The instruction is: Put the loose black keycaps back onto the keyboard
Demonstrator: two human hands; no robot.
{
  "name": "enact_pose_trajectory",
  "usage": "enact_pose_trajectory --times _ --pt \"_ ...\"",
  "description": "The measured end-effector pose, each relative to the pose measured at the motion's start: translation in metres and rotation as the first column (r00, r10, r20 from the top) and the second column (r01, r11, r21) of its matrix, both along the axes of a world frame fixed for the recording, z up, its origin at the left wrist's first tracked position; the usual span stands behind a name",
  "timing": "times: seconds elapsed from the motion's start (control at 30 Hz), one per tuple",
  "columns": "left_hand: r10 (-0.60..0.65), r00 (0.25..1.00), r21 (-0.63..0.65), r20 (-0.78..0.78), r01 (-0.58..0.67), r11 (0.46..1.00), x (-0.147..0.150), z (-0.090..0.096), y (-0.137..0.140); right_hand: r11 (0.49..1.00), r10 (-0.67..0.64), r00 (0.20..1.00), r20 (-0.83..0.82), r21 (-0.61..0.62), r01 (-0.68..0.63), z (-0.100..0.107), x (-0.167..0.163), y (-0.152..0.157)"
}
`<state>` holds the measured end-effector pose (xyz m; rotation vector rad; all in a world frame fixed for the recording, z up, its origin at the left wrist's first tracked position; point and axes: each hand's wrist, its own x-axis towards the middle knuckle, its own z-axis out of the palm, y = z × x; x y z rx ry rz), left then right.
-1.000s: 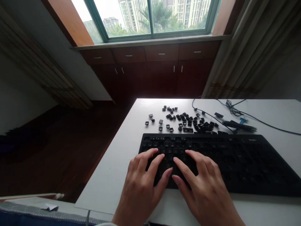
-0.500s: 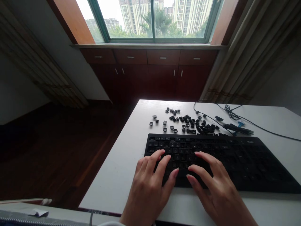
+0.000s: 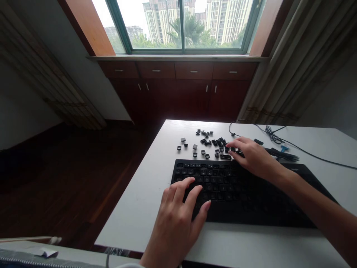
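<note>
A black keyboard (image 3: 251, 214) lies on the white table, with bare slots among the keys in its upper rows. My left hand (image 3: 178, 208) rests over the keyboard's left part, its fingers spread and holding nothing. Behind the keyboard is a pile of loose black keycaps (image 3: 220, 142). My right hand (image 3: 251, 154) reaches across the keyboard to that pile, palm down. Its thumb and forefinger tips are a little apart at the keycaps. The hand covers the right part of the pile, and its other fingers are partly hidden.
Several single keycaps (image 3: 195, 147) lie scattered left of the pile. A black cable (image 3: 312, 149) runs over the table's right side, by a dark bundle with a blue tie (image 3: 283, 148). The white table (image 3: 134, 208) has its left edge above a dark floor.
My right hand has moved from the keyboard's keys forward to the loose keycaps behind it. My left hand has stayed in place over the keyboard.
</note>
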<state>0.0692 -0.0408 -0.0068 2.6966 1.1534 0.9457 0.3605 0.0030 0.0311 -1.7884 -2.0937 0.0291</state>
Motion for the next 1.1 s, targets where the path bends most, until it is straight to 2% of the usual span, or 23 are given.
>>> enact_pose_trajectory --times 0.1,0.27,0.53,0.7,0.8,0.93,1.1 --pt "-0.004 1.000 -0.001 -0.005 0.004 1.000 0.000 0.000 0.000 0.999 0.014 1.000 0.000 -0.039 -0.014 -0.004 0.002 0.018" --pt "-0.003 1.000 -0.014 -0.019 0.003 1.000 0.000 0.001 0.000 0.996 0.037 0.999 0.002 -0.078 -0.037 -0.008 -0.002 0.031" --pt "0.004 1.000 -0.033 -0.031 -0.005 0.999 0.001 0.004 0.000 0.996 0.066 0.998 0.014 -0.058 -0.065 -0.006 -0.001 0.041" --pt "-0.002 1.000 -0.043 -0.031 0.000 0.999 0.001 0.005 0.000 0.999 0.035 0.999 0.007 0.007 -0.035 0.004 -0.005 0.014" --pt "0.002 1.000 -0.053 -0.029 -0.004 0.999 0.001 0.005 0.000 0.994 0.102 0.989 -0.108 0.046 -0.097 0.007 -0.009 -0.015" --pt "0.003 0.999 -0.064 -0.036 -0.005 0.998 0.001 0.004 0.001 0.970 0.243 0.922 -0.303 0.108 -0.220 -0.002 -0.021 -0.047" --pt "0.007 0.999 -0.067 -0.032 -0.009 0.998 0.002 0.004 0.001 0.974 0.226 0.895 -0.384 0.096 -0.204 -0.017 -0.042 -0.061"
